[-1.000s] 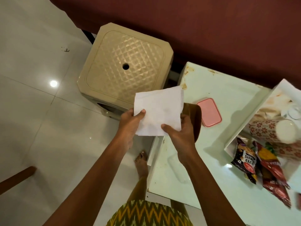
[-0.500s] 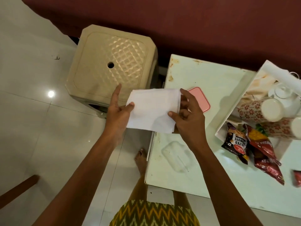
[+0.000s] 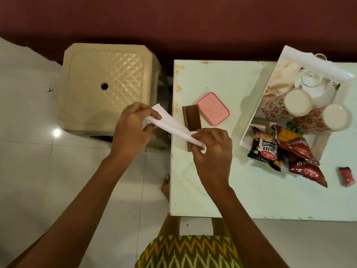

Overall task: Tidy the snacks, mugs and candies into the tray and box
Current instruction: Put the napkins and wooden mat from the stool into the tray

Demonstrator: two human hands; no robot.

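White paper [image 3: 173, 126], folded thin, is pinched at both ends: the left hand [image 3: 131, 128] and the right hand [image 3: 212, 151] are each closed on it. Snack packets [image 3: 286, 151] and flowered mugs [image 3: 286, 107] are seen in the tray [image 3: 253, 105] on the pale green surface [image 3: 251, 198]. A beige stool [image 3: 104, 88] is set on the tiled floor [image 3: 48, 180].

Two hands, left [image 3: 131, 130] and right [image 3: 212, 151]. One white paper [image 3: 173, 126]. One brown slab [image 3: 191, 118]. One pink lid [image 3: 213, 108]. One white tray [image 3: 249, 120]. Two floral mugs, [image 3: 276, 107] and [image 3: 309, 122]. One white teapot [image 3: 318, 89]. Three snack packets: [image 3: 265, 149], [image 3: 295, 144], [image 3: 309, 172]. One small red candy [image 3: 347, 176]. One beige stool [image 3: 106, 88]. One table [image 3: 251, 200].
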